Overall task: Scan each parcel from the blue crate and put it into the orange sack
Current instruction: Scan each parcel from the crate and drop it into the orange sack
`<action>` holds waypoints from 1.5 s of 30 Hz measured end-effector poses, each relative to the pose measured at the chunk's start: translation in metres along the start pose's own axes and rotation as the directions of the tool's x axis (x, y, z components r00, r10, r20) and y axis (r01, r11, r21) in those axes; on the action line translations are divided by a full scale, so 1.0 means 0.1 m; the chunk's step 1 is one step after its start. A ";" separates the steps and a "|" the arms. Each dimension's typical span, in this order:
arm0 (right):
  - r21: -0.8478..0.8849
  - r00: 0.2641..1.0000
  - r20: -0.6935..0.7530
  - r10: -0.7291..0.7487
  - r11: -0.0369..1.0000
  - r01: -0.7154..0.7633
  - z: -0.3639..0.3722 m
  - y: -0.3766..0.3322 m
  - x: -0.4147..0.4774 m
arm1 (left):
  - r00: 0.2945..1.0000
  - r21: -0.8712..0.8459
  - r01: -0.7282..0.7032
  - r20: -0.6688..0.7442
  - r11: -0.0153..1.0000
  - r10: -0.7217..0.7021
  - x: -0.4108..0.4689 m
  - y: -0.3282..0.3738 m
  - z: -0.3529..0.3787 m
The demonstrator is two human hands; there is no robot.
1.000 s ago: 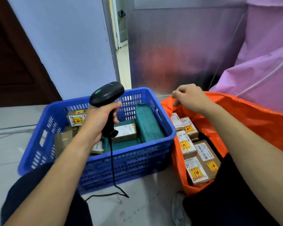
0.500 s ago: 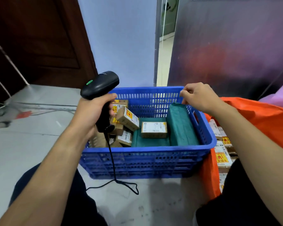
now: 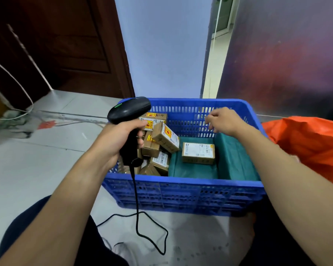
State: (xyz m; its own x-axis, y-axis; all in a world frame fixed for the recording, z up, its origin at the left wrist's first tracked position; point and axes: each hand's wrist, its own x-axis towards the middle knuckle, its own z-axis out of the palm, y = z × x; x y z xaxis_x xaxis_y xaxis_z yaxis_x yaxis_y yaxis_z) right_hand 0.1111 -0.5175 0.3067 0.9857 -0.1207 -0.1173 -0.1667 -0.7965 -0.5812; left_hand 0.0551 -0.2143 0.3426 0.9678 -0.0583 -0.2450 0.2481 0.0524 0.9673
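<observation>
The blue crate (image 3: pixel 183 196) stands on the floor in front of me. Several cardboard parcels (image 3: pixel 164 138) with white and yellow labels are piled in its left half. One parcel (image 3: pixel 198 152) lies flat alone on the green lining (image 3: pixel 233 158). My left hand (image 3: pixel 117 139) grips the black barcode scanner (image 3: pixel 129 112) over the crate's left rim, its cable trailing down to the floor. My right hand (image 3: pixel 222 120) hovers over the crate's far right part with loosely curled fingers, holding nothing. The orange sack (image 3: pixel 311 139) lies at the right edge, its inside hidden.
A dark wooden door (image 3: pixel 56 45) and a pale wall (image 3: pixel 165 45) stand behind the crate. White cables (image 3: pixel 17 112) lie on the tiled floor at the far left. The scanner's black cable (image 3: pixel 152 233) loops on the floor before the crate. My knees frame the bottom corners.
My view has swung left from the sack to the crate. My right hand left the sack's rim, moved over the crate and loosened. My left hand keeps the scanner.
</observation>
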 end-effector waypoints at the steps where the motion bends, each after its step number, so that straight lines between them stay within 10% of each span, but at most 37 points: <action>1: -0.050 0.999 0.026 0.018 0.999 -0.017 0.09 0.06 0.07 | 1.000 0.002 0.001 0.005 1.000 -0.001 0.04 0.02 0.01; 14: -0.497 0.956 0.227 0.185 0.867 -0.050 0.78 0.62 0.34 | 0.998 0.124 0.060 0.030 0.991 -0.064 0.63 -0.11 0.23; 45: -0.570 0.930 0.303 0.210 0.822 0.000 1.34 0.98 0.82 | 0.958 0.168 0.207 0.167 0.964 -0.235 1.31 -0.33 0.43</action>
State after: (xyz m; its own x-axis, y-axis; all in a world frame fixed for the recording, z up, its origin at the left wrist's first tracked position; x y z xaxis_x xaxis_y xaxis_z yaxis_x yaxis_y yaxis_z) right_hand 0.1727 -0.5266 0.1324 0.8745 -0.0998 -0.4747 -0.1233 -0.9922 -0.0186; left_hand 0.1720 -0.2662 0.2814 0.8611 -0.2347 -0.4510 0.4324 -0.1286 0.8925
